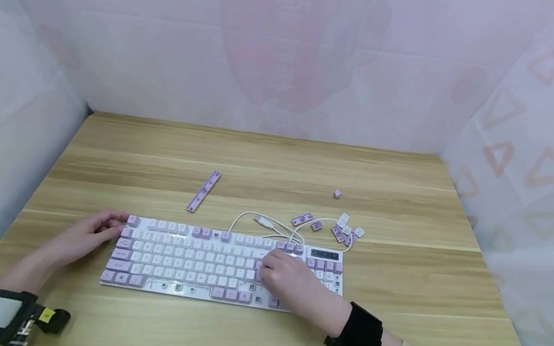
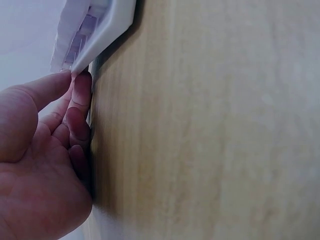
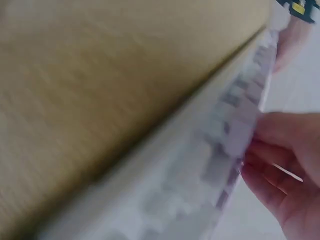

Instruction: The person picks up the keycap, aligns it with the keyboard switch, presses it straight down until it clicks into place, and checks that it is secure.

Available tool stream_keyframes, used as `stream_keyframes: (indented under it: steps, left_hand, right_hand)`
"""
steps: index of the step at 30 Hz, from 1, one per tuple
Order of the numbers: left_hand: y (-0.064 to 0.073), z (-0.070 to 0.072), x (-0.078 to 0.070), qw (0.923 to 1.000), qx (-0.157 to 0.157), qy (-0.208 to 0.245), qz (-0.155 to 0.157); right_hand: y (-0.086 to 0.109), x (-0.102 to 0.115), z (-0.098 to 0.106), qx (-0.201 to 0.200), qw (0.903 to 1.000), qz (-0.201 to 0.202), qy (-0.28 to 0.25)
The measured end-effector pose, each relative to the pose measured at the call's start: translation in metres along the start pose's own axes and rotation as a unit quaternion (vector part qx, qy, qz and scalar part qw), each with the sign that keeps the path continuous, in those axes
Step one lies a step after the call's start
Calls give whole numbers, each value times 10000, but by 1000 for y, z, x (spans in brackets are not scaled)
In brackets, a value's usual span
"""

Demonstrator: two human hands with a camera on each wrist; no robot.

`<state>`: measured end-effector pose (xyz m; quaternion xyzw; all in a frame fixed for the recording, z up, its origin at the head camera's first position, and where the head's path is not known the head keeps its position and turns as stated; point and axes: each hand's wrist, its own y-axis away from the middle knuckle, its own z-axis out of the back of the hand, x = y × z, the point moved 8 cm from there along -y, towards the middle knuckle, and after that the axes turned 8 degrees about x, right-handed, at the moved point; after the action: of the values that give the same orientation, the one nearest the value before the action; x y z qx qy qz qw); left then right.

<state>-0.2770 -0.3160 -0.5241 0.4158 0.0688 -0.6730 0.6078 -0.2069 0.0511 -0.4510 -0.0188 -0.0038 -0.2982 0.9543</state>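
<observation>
A white keyboard [image 1: 190,262] with white and purple keycaps lies on the wooden table. At its upper left corner, my left hand [image 1: 82,237] pinches the edge between thumb and index finger; the left wrist view shows that grip on the keyboard's corner [image 2: 112,32]. My right hand [image 1: 293,282] is over the right part of the keyboard. In the blurred right wrist view its thumb and fingers pinch a large purple keycap [image 3: 240,132], whose lower part seems to be at the key rows. Several key sockets show bare, including the long spacebar slot [image 1: 178,288].
Behind the keyboard lie a long purple spacebar keycap [image 1: 203,191], a wide purple keycap [image 1: 302,219], a small cluster of white and purple keycaps [image 1: 343,219] and a lone keycap [image 1: 337,194]. A white USB cable [image 1: 265,222] loops among them. Fabric walls stand around the table [image 1: 231,344].
</observation>
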Motion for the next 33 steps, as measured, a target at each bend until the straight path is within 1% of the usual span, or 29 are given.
stream_keyframes:
  steps: [2,4,6,8,10,11,13,15,17,20,23,27,29,30,33]
  left_hand:
    - [0,0,0,10000,7,-11,1]
    - [0,1,-1,10000,3,-25,-11]
    - [-1,1,-1,10000,3,-24,-24]
    - [0,1,-2,10000,4,-19,-38]
    - [0,2,-2,10000,2,-23,-50]
    - [0,2,-3,10000,2,-26,-52]
    - [0,2,-3,10000,5,-46,-57]
    - [0,2,-3,10000,4,-65,-55]
    - [0,2,-3,10000,11,-82,-52]
    - [0,1,-4,10000,8,-76,-56]
    - [1,1,-5,9999,-3,-69,-84]
    - [2,1,-6,9999,-17,-90,-122]
    - [2,1,-6,9999,-12,-95,-131]
    - [2,1,-7,9999,-10,-91,-134]
    - [3,2,-7,9999,0,-80,-124]
  right_hand:
    - [-1,-11,10,-122,9979,-108,-635]
    - [-2,-29,24,-287,9924,-336,-1145]
    - [-2,-52,37,-438,9871,-761,-1339]
    - [-3,-79,44,-486,9820,-1253,-1331]
    - [-4,-106,42,-294,9766,-1712,-1270]
    - [-5,-117,39,-157,9745,-1868,-1235]
    - [-7,-135,28,156,9708,-2052,-1235]
    - [-9,-148,15,411,9681,-2128,-1258]
    - [-11,-155,4,545,9665,-2147,-1296]
    - [-14,-159,-9,620,9676,-2104,-1250]
    - [-16,-159,-15,636,9688,-2085,-1178]
    - [-16,-158,-17,645,9688,-2101,-1146]
    - [-16,-159,-16,681,9664,-2136,-1261]
    - [-15,-160,-15,707,9633,-2167,-1417]
    - [-13,-164,-10,716,9485,-2194,-2170]
